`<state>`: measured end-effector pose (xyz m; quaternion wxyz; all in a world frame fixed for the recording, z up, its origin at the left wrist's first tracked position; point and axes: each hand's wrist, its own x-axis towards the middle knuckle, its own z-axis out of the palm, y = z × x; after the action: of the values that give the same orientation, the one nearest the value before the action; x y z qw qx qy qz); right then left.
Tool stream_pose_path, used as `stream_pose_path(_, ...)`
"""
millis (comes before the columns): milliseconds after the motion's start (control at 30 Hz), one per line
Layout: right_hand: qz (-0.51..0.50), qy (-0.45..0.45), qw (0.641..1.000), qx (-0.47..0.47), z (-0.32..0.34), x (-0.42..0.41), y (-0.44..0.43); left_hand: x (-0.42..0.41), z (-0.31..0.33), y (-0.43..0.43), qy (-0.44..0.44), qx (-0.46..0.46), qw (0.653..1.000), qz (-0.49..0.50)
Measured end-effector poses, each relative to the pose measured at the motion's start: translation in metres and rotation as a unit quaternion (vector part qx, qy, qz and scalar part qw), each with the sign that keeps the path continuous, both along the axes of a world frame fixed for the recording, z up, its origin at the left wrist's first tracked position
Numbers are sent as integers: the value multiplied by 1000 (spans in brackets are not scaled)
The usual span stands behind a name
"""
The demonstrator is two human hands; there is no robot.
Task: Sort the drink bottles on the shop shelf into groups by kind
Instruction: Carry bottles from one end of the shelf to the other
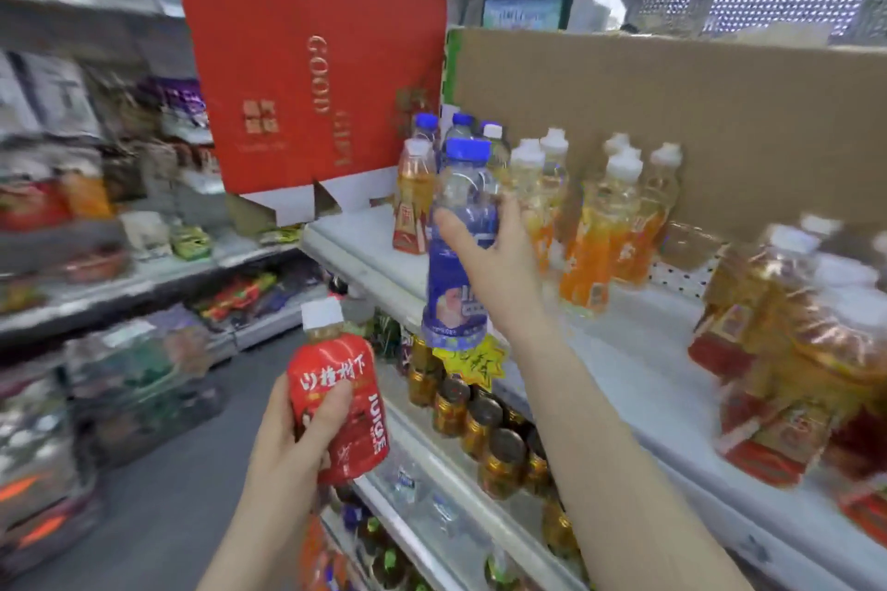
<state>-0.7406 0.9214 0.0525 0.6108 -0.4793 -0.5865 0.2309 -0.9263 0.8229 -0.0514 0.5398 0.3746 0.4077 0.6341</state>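
Right hand (499,274) clamped on upright blue bottle (458,254), nearer the blue-capped cluster (446,127) behind, probably its kind; left hand (293,442) gripping red juice bottle (343,403), lower.

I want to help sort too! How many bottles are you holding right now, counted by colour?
red bottle: 1, in the left hand
blue bottle: 1, in the right hand
Total: 2
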Motion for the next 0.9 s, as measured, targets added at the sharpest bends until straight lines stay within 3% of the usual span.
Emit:
stream_pose_path(100,-19,-25,999,-4,-4,-18,71,-10,5,29,7,9,1000,28)
stream_pose_path(233,-72,20,997,-33,-19,-25,140,-25,2,52,13,5,997,70)
stream_pose_path(533,-131,28,989,-54,-29,-21,181,-31,0,80,42,-1,998,50)
stream_pose_path(700,-117,-36,986,-117,-28,-24,149,-25,3,72,61,-3,998,3)
stream_pose_path(833,-59,-94,992,-66,-33,-29,55,-15,3,55,93,2,995,-41)
stream_pose_path(900,-24,-107,990,-83,-36,-31,0,-6,1,45,103,10,992,-71)
